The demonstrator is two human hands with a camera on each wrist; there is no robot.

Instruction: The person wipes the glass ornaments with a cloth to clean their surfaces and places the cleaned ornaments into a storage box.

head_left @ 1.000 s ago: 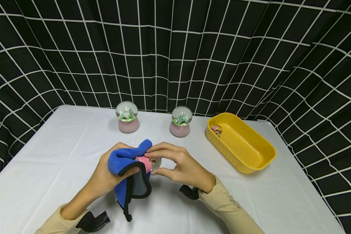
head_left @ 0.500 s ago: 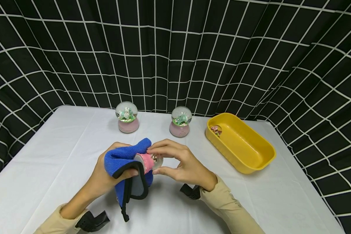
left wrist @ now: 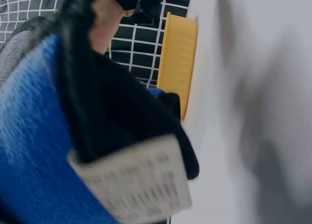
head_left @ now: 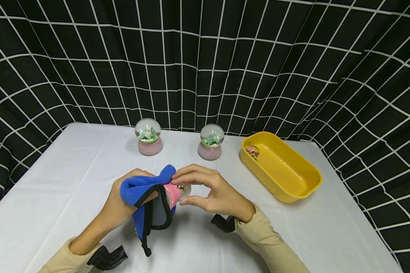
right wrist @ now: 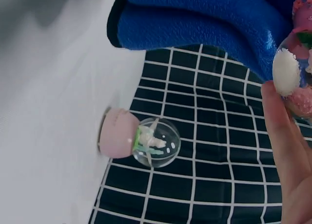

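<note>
My left hand (head_left: pixel 117 201) grips a blue cloth (head_left: pixel 138 189) with black edging, folded against the pink base of a small snow globe (head_left: pixel 173 193). The globe lies tilted on its side in the air, its clear dome toward the right. My right hand (head_left: pixel 212 187) pinches that dome between fingers and thumb. In the left wrist view the cloth (left wrist: pixel 29 136) and its white label (left wrist: pixel 139 180) fill much of the picture, hiding the globe. At the right wrist view's edge, the held globe (right wrist: pixel 297 73) shows with a fingertip on its dome.
Two pink-based snow globes stand upright at the back, one on the left (head_left: pixel 149 136) and one nearer the middle (head_left: pixel 211 141). A yellow tub (head_left: pixel 283 167) sits at the right, with another small globe (head_left: pixel 253 151) in its left end. A black gridded curtain (head_left: pixel 198 68) hangs behind the white table.
The held globe turns slightly in the hands, and the cloth shifts a little left, now covering more of the base than half a second ago. Other things stay put.
</note>
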